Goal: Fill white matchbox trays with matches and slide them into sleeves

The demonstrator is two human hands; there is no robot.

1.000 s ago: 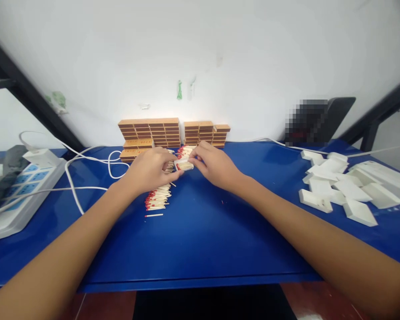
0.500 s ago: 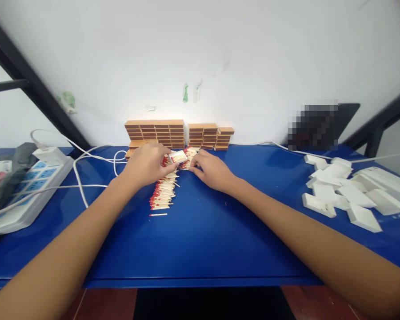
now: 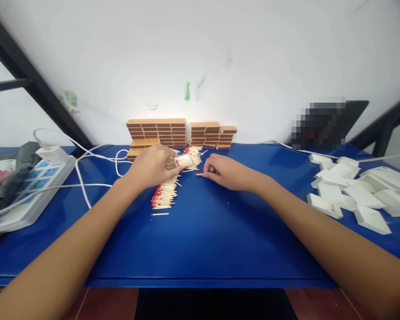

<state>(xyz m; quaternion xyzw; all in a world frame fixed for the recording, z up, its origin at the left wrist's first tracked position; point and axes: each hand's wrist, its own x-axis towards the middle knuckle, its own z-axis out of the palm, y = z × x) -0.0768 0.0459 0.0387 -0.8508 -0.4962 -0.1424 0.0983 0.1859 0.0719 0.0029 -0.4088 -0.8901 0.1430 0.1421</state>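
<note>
Between thumb and fingers, my left hand (image 3: 155,165) grips a small white matchbox tray (image 3: 183,161) with matches lying in it. To its right, my right hand (image 3: 225,171) is closed in a pinch on red-tipped matches (image 3: 198,174), whose heads point left; how many is hard to make out. A long pile of loose matches (image 3: 165,194) with red heads runs under and in front of my left hand. More matches (image 3: 195,153) are heaped behind the tray. One single match (image 3: 160,214) lies apart at the pile's near end.
Stacked brown matchboxes (image 3: 156,131) stand against the wall, with shorter stacks (image 3: 205,133) beside them. White empty trays (image 3: 348,189) are heaped at the right. At the left are a power strip (image 3: 36,191) and white cables (image 3: 82,178). A dark, partly blurred object (image 3: 350,120) leans at the back right.
My right hand has moved right, away from the heap, and matches now show at its fingertips. My left hand still holds the tray, nearly in the same place.
</note>
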